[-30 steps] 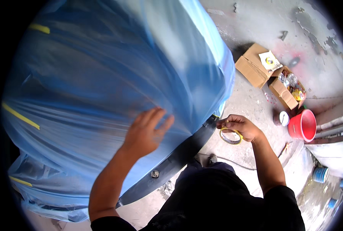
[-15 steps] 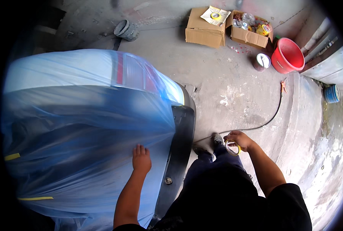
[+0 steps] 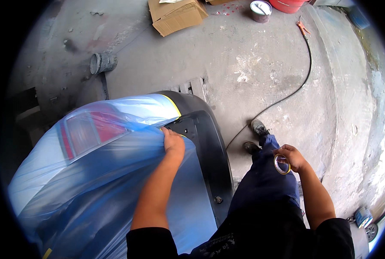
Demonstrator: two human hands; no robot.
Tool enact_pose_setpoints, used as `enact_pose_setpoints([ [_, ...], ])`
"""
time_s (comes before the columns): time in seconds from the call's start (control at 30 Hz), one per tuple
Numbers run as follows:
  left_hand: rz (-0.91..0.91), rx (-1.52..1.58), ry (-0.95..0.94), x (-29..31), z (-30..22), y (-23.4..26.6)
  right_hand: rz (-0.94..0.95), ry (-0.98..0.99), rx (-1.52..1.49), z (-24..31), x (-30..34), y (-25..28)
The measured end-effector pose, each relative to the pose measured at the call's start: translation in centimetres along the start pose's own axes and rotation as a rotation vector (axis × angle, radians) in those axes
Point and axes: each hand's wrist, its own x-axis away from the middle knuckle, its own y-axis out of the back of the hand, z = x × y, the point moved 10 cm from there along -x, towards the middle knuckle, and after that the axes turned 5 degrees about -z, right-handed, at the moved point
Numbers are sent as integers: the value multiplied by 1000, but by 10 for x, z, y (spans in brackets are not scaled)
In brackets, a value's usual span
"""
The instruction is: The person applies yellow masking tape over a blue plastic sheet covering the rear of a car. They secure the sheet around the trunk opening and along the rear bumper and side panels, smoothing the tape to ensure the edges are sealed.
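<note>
Blue translucent masking film [image 3: 114,185] drapes over the rear of a vehicle, with a red-and-clear tail light [image 3: 86,134] showing through it. My left hand [image 3: 174,143] is at the film's upper edge beside the black bumper [image 3: 209,142], its fingers closed on the film; the fingertips are partly hidden. Yellow tape [image 3: 172,105] runs along the film's border above that hand. Out to the right, over my leg, my right hand [image 3: 291,156] grips a roll of yellow masking tape [image 3: 282,165].
A black hose [image 3: 307,64] with an orange air blow gun [image 3: 303,28] curves over the concrete floor toward my shoes [image 3: 258,127]. A grey bucket [image 3: 104,63] lies at the back left. Far off are a cardboard box [image 3: 177,16], a paint can [image 3: 260,11] and a red tub [image 3: 287,4].
My view has shifted toward the bumper corner. My left hand has gone from lying flat on the film to gripping its upper edge. The tape roll stays in my right hand.
</note>
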Motion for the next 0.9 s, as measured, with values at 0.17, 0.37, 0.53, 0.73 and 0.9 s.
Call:
enact_pose_setpoints([
  [0.17,-39,-2,-61,36,-7,-9,-92,0,-96,-34,-9,19],
  [0.37,-209,-54,-45,63,-1,-37,-80,21,-84,-52,-18,-10],
  [0.53,-301,-48,-36,78,-2,-30,-50,36,-17,-44,-18,-26],
  [0.73,-508,-79,45,97,1,-37,-74,59,22,-23,-5,-23],
  [0.9,-547,21,46,91,6,-51,-97,82,76,-7,2,-20],
])
